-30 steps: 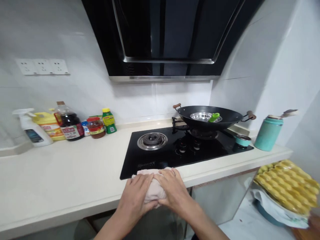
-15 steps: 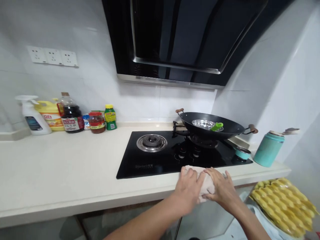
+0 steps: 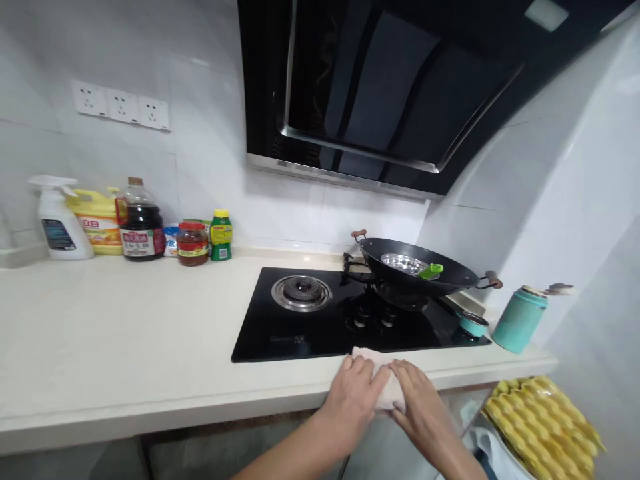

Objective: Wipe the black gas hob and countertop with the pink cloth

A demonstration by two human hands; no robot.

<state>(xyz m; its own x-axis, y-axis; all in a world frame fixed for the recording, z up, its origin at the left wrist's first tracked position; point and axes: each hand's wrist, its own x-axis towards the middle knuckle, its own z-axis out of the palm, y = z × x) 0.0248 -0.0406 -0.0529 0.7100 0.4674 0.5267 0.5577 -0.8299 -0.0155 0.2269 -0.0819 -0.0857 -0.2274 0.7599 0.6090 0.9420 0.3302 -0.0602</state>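
A pale pink cloth (image 3: 387,387), folded into a pad, is held between both hands at the counter's front edge, just before the black gas stove (image 3: 320,340). My left hand (image 3: 355,390) presses on its left side with the fingers curled over it. My right hand (image 3: 417,397) grips the right side, thumb underneath near the lower edge. Behind the hands, a black wok (image 3: 450,270) with wooden handles sits on the right burner. Inside it lies a perforated steel strainer (image 3: 403,263) with a green handle (image 3: 431,271).
Left of the stove stand a spray bottle (image 3: 63,223), a yellow jug (image 3: 103,233), a soy sauce bottle (image 3: 143,227), a red-lidded jar (image 3: 193,247) and a green bottle (image 3: 221,237). A teal flask (image 3: 520,323) and cup (image 3: 473,325) are right. Yellow egg trays (image 3: 545,427) sit below; a range hood (image 3: 380,93) overhangs.
The view has shifted and tilted slightly. Both hands, still on the cloth, appear a little lower and further left; the cloth looks more tightly folded between them.
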